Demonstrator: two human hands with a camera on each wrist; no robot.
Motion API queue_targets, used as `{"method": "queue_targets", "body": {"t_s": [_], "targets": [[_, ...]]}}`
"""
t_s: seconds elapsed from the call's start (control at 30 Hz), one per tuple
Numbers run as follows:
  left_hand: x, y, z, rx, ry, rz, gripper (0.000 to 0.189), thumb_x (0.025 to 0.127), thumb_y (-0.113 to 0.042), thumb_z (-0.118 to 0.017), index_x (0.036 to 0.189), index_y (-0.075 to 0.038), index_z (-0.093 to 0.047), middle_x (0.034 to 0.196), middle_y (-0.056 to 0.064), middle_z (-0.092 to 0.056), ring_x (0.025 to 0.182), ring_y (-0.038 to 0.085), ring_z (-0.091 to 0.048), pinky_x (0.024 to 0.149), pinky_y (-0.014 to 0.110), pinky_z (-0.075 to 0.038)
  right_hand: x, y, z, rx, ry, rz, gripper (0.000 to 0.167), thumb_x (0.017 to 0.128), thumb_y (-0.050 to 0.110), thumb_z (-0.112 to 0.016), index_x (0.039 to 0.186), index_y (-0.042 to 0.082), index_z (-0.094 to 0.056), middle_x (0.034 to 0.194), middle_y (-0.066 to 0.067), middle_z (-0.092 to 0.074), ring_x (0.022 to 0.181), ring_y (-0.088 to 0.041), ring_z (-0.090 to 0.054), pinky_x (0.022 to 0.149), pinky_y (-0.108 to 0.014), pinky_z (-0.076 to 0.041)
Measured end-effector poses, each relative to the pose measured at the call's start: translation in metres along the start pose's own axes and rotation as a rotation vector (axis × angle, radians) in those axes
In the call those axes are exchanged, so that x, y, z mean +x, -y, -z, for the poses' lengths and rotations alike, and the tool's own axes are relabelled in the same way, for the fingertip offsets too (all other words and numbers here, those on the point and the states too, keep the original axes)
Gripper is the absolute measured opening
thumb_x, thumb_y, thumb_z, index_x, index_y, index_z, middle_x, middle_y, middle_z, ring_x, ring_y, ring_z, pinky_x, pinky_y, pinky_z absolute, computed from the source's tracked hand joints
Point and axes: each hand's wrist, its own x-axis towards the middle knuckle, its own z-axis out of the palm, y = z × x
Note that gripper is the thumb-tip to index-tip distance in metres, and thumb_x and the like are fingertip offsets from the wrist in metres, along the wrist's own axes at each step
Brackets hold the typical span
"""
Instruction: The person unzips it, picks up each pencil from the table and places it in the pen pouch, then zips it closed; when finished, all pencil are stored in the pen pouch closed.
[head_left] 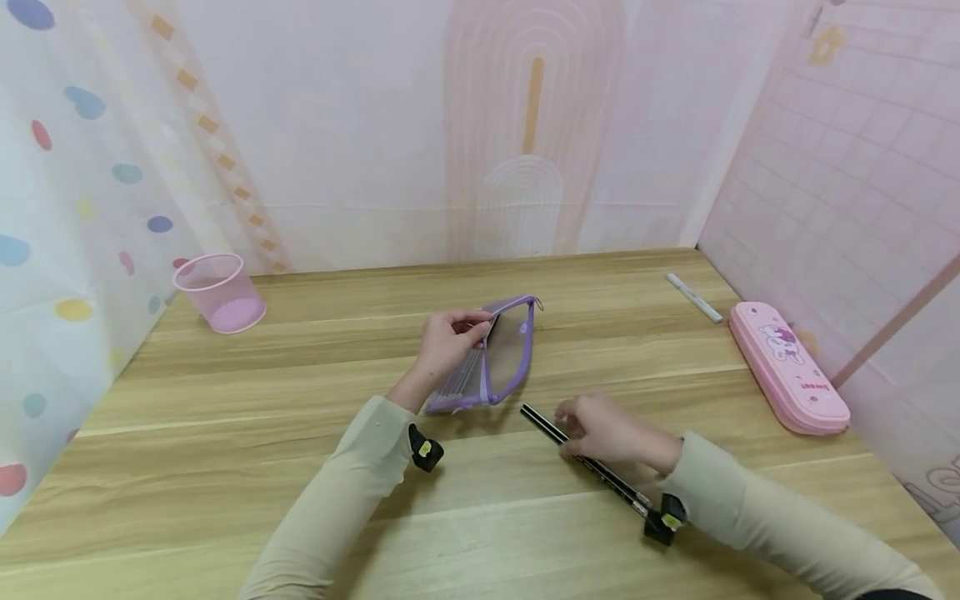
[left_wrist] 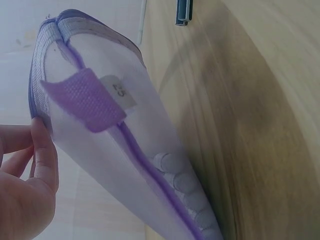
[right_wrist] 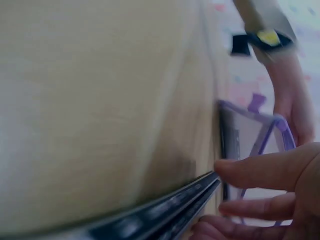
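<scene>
A translucent mesh zip pouch (head_left: 512,346) with purple trim sits mid-table, its mouth spread apart. My left hand (head_left: 452,342) pinches the pouch's edge between thumb and fingers. Several pale, round-ended sticks (left_wrist: 180,182) show through the mesh in the left wrist view, and something dark lies inside too. Right of the pouch, my right hand (head_left: 611,429) has thumb and fingers on either side of two dark pencils (head_left: 618,485), pinching them. Their far ends (left_wrist: 184,12) point toward the pouch. In the right wrist view, the thumb overlaps the pencils, which run side by side.
A pink mesh cup (head_left: 225,304) stands at the back left. On the right lie a white pen (head_left: 693,298) and a pink pencil case (head_left: 791,367) with a cartoon rabbit. Printed curtains border the wooden table (head_left: 300,458) behind and at both sides.
</scene>
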Motion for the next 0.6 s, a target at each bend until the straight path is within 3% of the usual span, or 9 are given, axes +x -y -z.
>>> {"method": "queue_targets", "body": {"t_s": [0.17, 0.33, 0.47, 0.6], "targets": [[-0.001, -0.003, 0.000, 0.011, -0.006, 0.003, 0.019, 0.083, -0.003, -0.059, 0.099, 0.004, -0.065, 0.095, 0.020, -0.064, 0.062, 0.004, -0.054, 0.057, 0.017, -0.052, -0.026, 0.001, 0.000, -0.113, 0.050, -0.049, 0.028, 0.073, 0.014, -0.070, 0.095, 0.000, -0.060, 0.075, -0.002, -0.048, 0.062, -0.011, -0.042, 0.050, -0.019, -0.038], [0.000, -0.005, 0.001, 0.028, -0.004, 0.001, 0.019, 0.083, -0.004, -0.059, 0.099, 0.003, -0.065, 0.096, 0.019, -0.064, 0.063, 0.004, -0.055, 0.060, 0.023, -0.054, -0.038, -0.001, -0.005, -0.183, 0.030, -0.096, 0.019, 0.072, 0.003, -0.067, 0.090, 0.001, -0.062, 0.076, -0.003, -0.045, 0.063, -0.013, -0.041, 0.051, -0.022, -0.036], [-0.001, -0.004, 0.002, 0.038, -0.006, -0.007, 0.019, 0.083, -0.005, -0.060, 0.099, 0.003, -0.065, 0.095, 0.019, -0.065, 0.063, 0.004, -0.055, 0.066, 0.032, -0.056, -0.042, -0.006, -0.010, -0.119, -0.024, -0.106, 0.020, 0.068, -0.007, -0.063, 0.086, 0.001, -0.063, 0.070, -0.001, -0.049, 0.065, -0.014, -0.042, 0.055, -0.024, -0.037], [-0.001, -0.002, 0.003, 0.059, -0.001, -0.025, 0.020, 0.083, -0.005, -0.060, 0.100, 0.003, -0.065, 0.095, 0.020, -0.065, 0.063, 0.003, -0.055, 0.062, 0.026, -0.055, -0.044, -0.013, -0.011, 0.023, -0.045, -0.109, 0.027, 0.067, -0.008, -0.065, 0.092, 0.002, -0.063, 0.070, -0.001, -0.055, 0.067, -0.012, -0.047, 0.057, -0.022, -0.041]]}}
